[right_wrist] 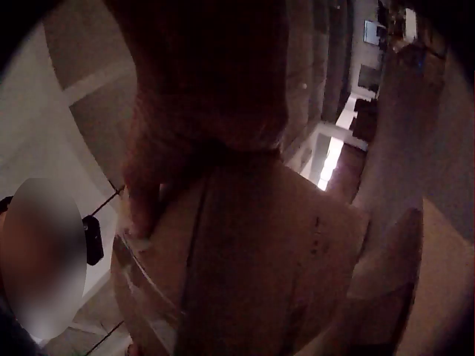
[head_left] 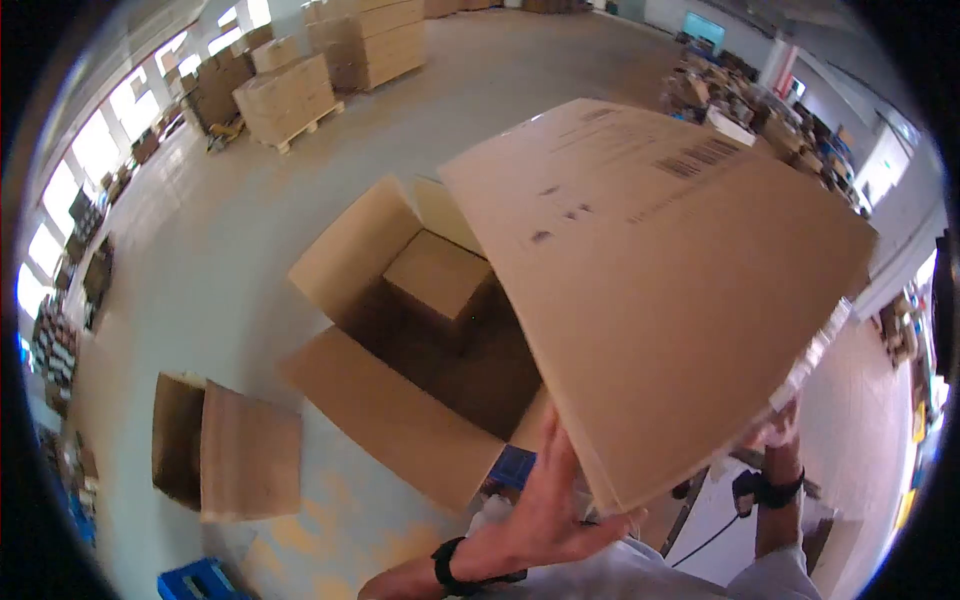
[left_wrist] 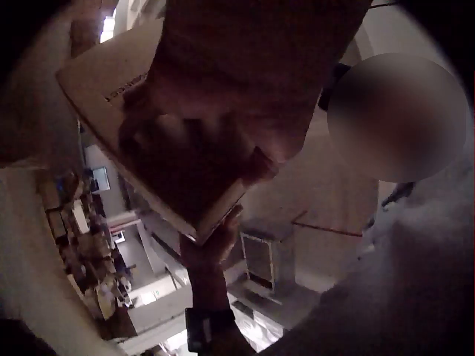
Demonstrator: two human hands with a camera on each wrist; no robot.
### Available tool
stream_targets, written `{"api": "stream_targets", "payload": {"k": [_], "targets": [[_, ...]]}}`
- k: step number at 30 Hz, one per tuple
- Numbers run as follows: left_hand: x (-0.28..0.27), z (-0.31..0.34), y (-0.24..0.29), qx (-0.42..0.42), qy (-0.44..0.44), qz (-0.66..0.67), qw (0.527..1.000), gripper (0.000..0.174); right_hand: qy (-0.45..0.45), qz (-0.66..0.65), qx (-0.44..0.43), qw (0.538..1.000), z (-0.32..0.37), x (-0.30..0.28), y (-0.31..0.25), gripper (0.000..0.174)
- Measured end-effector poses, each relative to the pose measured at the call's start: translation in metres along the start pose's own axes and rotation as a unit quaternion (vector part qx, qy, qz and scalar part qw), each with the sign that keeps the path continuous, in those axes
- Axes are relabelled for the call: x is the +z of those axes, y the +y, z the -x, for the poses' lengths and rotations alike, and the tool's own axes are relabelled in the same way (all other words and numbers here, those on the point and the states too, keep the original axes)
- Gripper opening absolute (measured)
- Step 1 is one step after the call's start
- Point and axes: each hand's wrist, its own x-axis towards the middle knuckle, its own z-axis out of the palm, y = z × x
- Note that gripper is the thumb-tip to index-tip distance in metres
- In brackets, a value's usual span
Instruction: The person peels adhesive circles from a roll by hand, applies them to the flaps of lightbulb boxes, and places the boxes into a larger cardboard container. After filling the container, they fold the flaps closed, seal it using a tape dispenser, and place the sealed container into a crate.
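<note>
A large closed cardboard box (head_left: 690, 270) with printed marks is held up between two hands, tilted. The left hand (head_left: 535, 515) grips its near lower corner; in the left wrist view this hand (left_wrist: 223, 81) covers part of the box (left_wrist: 96, 81). The right hand (head_left: 778, 430) holds the right side, by shiny tape; in the right wrist view the hand (right_wrist: 200, 126) lies over the box (right_wrist: 260, 259), with the thumb side at its edge. Behind and left of the held box stands a big open carton (head_left: 375, 400), flaps spread, with a smaller box (head_left: 437, 273) inside.
A small open box (head_left: 250, 455) stands on the floor at left, with a blue crate (head_left: 200, 580) below it. Stacked boxes on a pallet (head_left: 290, 100) stand farther back. Piled goods (head_left: 790, 130) line the back right. A white surface (head_left: 715, 525) with a cable lies near the body.
</note>
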Motion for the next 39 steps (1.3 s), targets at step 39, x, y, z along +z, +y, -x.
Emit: {"api": "stream_targets", "payload": {"k": [39], "targets": [[-0.022, -0.030, -0.290, -0.488, 0.218, 0.297, 0.792, 0.105, -0.542, 0.204, 0.180, 0.795, -0.273, 0.153, 0.226, 0.093]]}}
